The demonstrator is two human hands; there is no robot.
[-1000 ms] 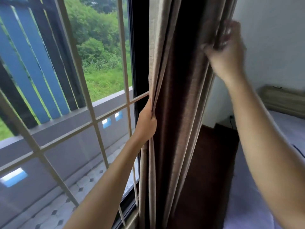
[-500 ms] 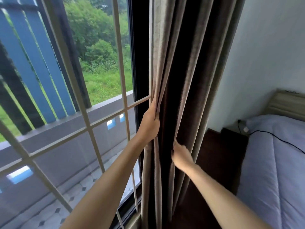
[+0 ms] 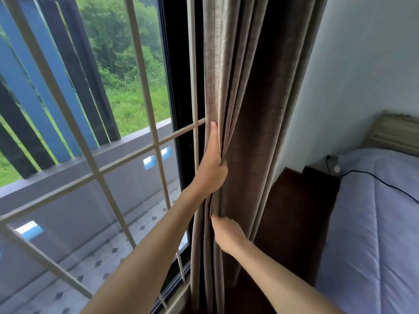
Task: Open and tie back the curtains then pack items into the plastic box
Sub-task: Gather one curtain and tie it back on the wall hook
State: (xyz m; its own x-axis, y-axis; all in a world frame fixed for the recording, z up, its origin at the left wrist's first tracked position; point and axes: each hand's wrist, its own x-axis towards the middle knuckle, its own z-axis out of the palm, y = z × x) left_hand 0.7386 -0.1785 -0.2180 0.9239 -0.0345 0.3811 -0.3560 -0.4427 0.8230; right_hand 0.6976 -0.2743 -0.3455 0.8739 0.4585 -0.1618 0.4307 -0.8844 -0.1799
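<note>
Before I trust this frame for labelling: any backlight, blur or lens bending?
Head view: daylight through the window leaves the curtain folds dark; window bars bow from wide-angle distortion; both hands look sharp, left hand, right hand.

One head-worn view looks forward and down, close to the curtain (image 3: 249,109), seemingly beside the window (image 3: 113,109).

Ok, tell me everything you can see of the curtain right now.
The curtain is a grey-brown, heavy-looking woven fabric, gathered into deep vertical folds at the right edge of the window, beside the white wall. It hangs roughly straight, leaning a little in this wide view; its top and hem are out of frame. No tie-back is visible. The left hand grips its window-side edge, thumb pointing up; the right hand pinches folds lower down.
</note>
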